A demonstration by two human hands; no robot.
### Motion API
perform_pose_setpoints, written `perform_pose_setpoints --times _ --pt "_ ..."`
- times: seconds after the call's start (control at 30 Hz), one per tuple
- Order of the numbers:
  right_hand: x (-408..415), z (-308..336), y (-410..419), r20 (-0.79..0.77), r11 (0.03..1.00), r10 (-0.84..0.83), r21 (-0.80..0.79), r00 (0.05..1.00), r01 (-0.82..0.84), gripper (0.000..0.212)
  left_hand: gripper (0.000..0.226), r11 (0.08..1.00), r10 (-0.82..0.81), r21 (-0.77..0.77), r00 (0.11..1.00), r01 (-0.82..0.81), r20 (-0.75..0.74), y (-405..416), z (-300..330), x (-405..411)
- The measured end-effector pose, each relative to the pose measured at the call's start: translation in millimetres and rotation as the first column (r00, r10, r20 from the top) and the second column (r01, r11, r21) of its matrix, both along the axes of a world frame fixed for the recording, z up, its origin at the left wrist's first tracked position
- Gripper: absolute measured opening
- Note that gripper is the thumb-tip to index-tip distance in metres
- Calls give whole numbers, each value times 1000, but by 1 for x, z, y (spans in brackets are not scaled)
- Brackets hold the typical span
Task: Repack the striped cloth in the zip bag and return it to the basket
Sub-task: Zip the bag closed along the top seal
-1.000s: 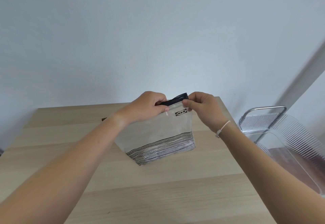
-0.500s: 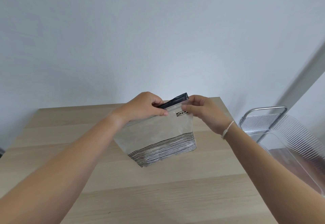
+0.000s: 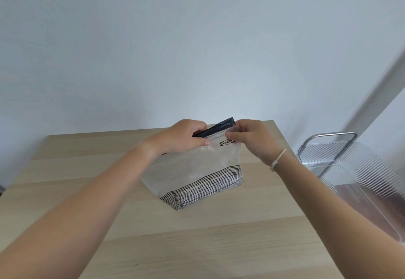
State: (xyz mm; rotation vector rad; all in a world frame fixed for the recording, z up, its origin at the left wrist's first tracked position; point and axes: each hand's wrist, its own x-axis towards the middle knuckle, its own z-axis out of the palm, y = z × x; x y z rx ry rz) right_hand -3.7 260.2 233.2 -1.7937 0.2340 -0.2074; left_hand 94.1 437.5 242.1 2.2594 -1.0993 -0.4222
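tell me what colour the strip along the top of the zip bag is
Black, or very dark, on the zip bag's closure strip; the head view shows it.

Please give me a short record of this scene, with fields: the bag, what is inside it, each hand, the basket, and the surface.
bag: clear plastic zip bag with a black closing strip, standing upright on the table
contents: striped cloth, black and white, at the bottom of the bag
left hand: left hand pinches the top edge of the bag
right hand: right hand pinches the top edge by the printed logo
basket: transparent ribbed plastic basket with a metal handle, off the table's right side
surface: light wooden table
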Motion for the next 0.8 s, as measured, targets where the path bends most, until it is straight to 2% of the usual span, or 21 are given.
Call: perform_pose_setpoints --times 0.1,0.17,0.3,0.6,0.73,0.8 --pt "-2 2 -3 -22 999 -12 38 1000 12 15 26 998 15 -53 999 -17 -38 0 -1 1" --pt "-3 3 -7 -39 998 -17 52 999 19 10 14 1000 13 -25 998 -15 -67 3 1 3" --pt "-5 3 -15 -29 996 -51 74 998 53 10 10 999 45 15 990 -44 -133 9 4 9" --pt "-3 0 -18 -8 996 -77 44 997 77 14 20 999 45 23 996 -43 -77 4 3 7" --pt "-2 -1 -20 13 995 -88 43 996 87 16 29 998 58 -32 994 -61 -89 3 1 6" --pt "-2 -1 -21 17 995 -89 44 996 88 16 27 997 61 -38 993 -65 -97 3 2 6"
